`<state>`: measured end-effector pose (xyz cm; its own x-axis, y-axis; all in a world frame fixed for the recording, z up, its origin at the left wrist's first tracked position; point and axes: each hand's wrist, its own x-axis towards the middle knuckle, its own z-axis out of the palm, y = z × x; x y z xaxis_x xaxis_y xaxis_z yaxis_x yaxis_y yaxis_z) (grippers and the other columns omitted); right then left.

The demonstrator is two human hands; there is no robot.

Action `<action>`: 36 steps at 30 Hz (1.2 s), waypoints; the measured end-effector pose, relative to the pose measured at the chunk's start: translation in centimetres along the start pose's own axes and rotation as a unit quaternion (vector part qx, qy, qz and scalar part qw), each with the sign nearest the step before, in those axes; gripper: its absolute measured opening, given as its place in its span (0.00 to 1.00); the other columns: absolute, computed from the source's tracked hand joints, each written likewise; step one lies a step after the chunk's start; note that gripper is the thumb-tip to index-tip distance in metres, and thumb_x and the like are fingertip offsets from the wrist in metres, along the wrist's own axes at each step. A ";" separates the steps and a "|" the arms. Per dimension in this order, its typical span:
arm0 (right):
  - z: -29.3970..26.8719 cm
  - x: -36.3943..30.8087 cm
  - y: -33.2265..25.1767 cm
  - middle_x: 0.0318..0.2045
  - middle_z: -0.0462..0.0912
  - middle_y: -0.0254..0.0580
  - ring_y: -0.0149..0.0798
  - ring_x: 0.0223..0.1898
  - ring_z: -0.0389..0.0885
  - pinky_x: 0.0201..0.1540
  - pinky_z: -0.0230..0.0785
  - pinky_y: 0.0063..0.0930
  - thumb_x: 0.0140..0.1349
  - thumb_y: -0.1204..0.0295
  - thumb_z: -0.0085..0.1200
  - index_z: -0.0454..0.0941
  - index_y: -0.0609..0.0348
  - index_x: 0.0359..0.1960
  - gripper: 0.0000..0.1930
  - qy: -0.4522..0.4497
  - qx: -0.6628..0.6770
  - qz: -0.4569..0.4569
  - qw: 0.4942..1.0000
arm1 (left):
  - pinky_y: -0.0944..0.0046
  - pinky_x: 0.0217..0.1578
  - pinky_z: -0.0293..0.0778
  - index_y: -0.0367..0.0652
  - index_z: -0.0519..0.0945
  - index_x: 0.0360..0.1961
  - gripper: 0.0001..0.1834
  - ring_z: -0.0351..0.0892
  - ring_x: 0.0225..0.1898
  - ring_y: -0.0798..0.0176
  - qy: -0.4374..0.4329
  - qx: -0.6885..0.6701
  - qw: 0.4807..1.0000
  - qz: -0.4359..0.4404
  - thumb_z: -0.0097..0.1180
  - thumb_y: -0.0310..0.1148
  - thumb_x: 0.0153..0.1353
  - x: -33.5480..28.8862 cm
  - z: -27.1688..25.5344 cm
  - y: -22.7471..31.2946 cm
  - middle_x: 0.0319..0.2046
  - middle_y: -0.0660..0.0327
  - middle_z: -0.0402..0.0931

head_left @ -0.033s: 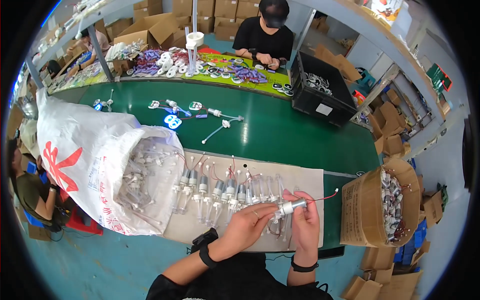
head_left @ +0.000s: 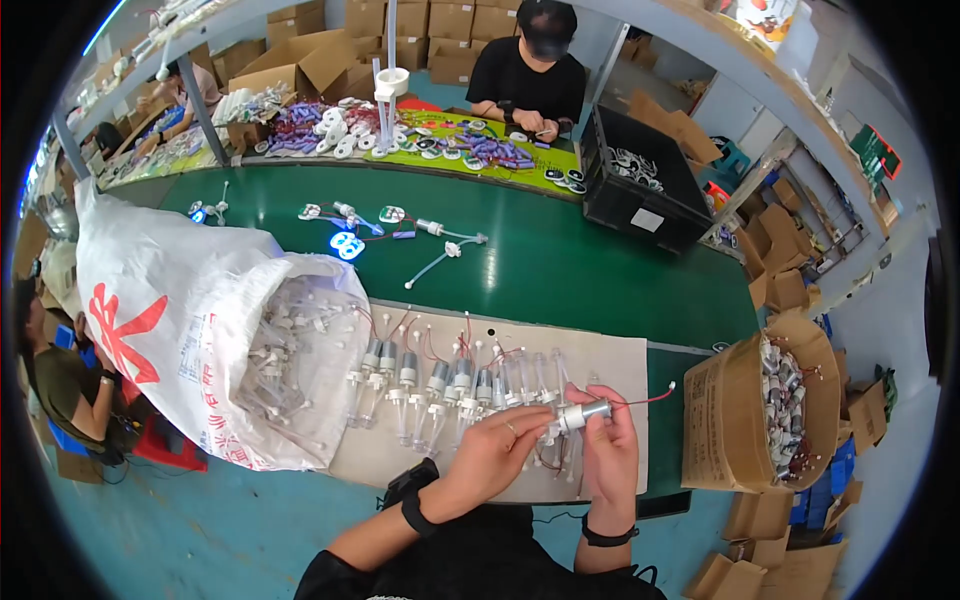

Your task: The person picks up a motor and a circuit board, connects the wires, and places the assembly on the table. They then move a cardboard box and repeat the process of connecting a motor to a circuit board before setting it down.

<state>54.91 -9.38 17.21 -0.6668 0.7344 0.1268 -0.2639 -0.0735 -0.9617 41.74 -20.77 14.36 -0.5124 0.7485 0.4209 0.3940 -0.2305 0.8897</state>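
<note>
A small silver pump motor (head_left: 595, 410) with a white end and thin red wires is held between my two hands above the board. My right hand (head_left: 612, 455) is closed round its metal body, with thumb and fingers pinching it. At the white end, my left hand (head_left: 500, 450) has its fingers pressed together; anything else inside them is hidden. On the beige board (head_left: 625, 365) lie several similar pump motors (head_left: 438, 375) joined to white fittings and clear tubes. Several clear tubes (head_left: 542, 370) lie just beyond my hands.
To the left, a white woven sack (head_left: 170, 300) spills clear tube parts. A cardboard box (head_left: 715, 420) of motors stands right. Wired assemblies (head_left: 430, 228), one lit blue, lie on the green table (head_left: 570, 270). A black crate (head_left: 650, 215) stands far right, near a co-worker (head_left: 530, 75).
</note>
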 end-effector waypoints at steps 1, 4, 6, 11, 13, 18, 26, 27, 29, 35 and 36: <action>0.1 -0.7 0.1 0.54 0.80 0.54 0.45 0.64 0.71 0.70 0.55 0.40 0.71 0.67 0.55 0.67 0.64 0.61 0.22 0.013 0.021 0.026 0.999 | 0.58 0.42 0.80 0.40 0.85 0.45 0.10 0.84 0.43 0.49 -0.001 0.003 1.000 0.005 0.60 0.23 0.62 -0.6 0.0 -0.1 0.45 0.52 0.84; -0.3 -2.9 -0.2 0.57 0.78 0.53 0.45 0.64 0.71 0.69 0.59 0.42 0.71 0.67 0.56 0.66 0.62 0.62 0.22 0.014 -0.017 0.026 0.999 | 0.59 0.43 0.80 0.40 0.84 0.46 0.13 0.84 0.43 0.50 -0.007 0.117 0.990 0.076 0.62 0.20 0.59 -2.4 0.1 0.5 0.46 0.53 0.83; -0.5 -4.2 -0.5 0.58 0.78 0.52 0.46 0.64 0.71 0.67 0.61 0.45 0.70 0.67 0.55 0.66 0.61 0.62 0.22 0.014 0.022 0.041 0.999 | 0.59 0.46 0.79 0.39 0.82 0.50 0.19 0.81 0.46 0.51 -0.012 0.192 0.974 0.118 0.58 0.19 0.56 -3.6 0.2 1.3 0.50 0.54 0.81; -0.4 -5.5 0.9 0.53 0.79 0.49 0.54 0.59 0.76 0.59 0.72 0.47 0.71 0.70 0.53 0.65 0.59 0.63 0.21 0.022 0.297 0.039 0.954 | 0.58 0.47 0.78 0.36 0.80 0.53 0.21 0.80 0.46 0.50 -0.025 0.160 0.976 0.148 0.57 0.18 0.55 -5.5 0.5 2.4 0.53 0.52 0.79; -0.9 -4.8 2.7 0.52 0.79 0.49 0.54 0.58 0.76 0.59 0.72 0.48 0.71 0.69 0.53 0.66 0.60 0.62 0.21 0.005 0.305 0.006 0.952 | 0.57 0.47 0.77 0.36 0.79 0.53 0.21 0.80 0.47 0.49 -0.036 0.141 0.978 0.147 0.56 0.18 0.57 -5.9 0.3 2.6 0.53 0.51 0.78; -2.1 -3.5 -0.5 0.47 0.79 0.46 0.44 0.47 0.81 0.56 0.72 0.41 0.71 0.68 0.53 0.66 0.64 0.63 0.22 0.013 0.158 -0.021 0.987 | 0.47 0.58 0.72 0.42 0.79 0.57 0.27 0.77 0.56 0.44 -0.029 0.271 0.948 0.166 0.66 0.23 0.53 -6.8 -5.0 1.9 0.56 0.48 0.77; -10.9 8.6 1.7 0.43 0.82 0.39 0.30 0.42 0.79 0.51 0.69 0.24 0.72 0.70 0.52 0.71 0.66 0.61 0.19 0.076 -0.222 -0.054 0.971 | 0.69 0.30 0.78 0.36 0.83 0.44 0.07 0.84 0.29 0.64 0.446 0.200 0.864 0.120 0.55 0.26 0.70 1.0 -18.3 2.7 0.35 0.55 0.85; -11.6 10.2 2.7 0.43 0.82 0.39 0.31 0.42 0.79 0.51 0.69 0.24 0.72 0.70 0.52 0.71 0.66 0.62 0.20 0.085 -0.228 -0.062 0.968 | 0.72 0.19 0.68 0.34 0.82 0.39 0.13 0.76 0.18 0.68 0.496 0.191 0.839 0.114 0.51 0.32 0.74 1.9 -18.2 4.1 0.23 0.60 0.80; -12.9 13.0 5.0 0.43 0.82 0.40 0.31 0.42 0.80 0.51 0.69 0.23 0.71 0.70 0.54 0.70 0.66 0.62 0.21 0.091 -0.204 -0.081 0.971 | 0.72 0.14 0.58 0.35 0.79 0.30 0.26 0.62 0.11 0.71 0.474 0.018 0.857 0.200 0.45 0.47 0.76 3.6 -18.0 5.0 0.13 0.65 0.67; -15.7 13.7 8.5 0.41 0.82 0.41 0.32 0.38 0.81 0.44 0.73 0.23 0.71 0.69 0.55 0.72 0.65 0.59 0.19 0.153 -0.097 -0.100 0.978 | 0.44 0.53 0.65 0.37 0.71 0.55 0.50 0.73 0.46 0.52 0.032 -0.553 0.826 0.101 0.25 0.77 0.64 10.1 -12.6 1.0 0.46 0.51 0.72; -15.5 13.3 8.4 0.41 0.81 0.39 0.31 0.40 0.79 0.45 0.73 0.24 0.72 0.69 0.53 0.71 0.66 0.60 0.19 0.144 -0.064 -0.091 0.983 | 0.37 0.69 0.53 0.35 0.64 0.69 0.55 0.68 0.66 0.47 0.028 -0.647 0.762 0.005 0.24 0.77 0.63 10.8 -11.4 1.6 0.66 0.45 0.67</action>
<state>54.59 10.24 7.02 -0.3871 0.8895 0.2429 -0.2576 0.1487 -0.9547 28.12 -20.16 22.39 -0.5609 0.7228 0.4037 -0.6652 -0.6838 0.3000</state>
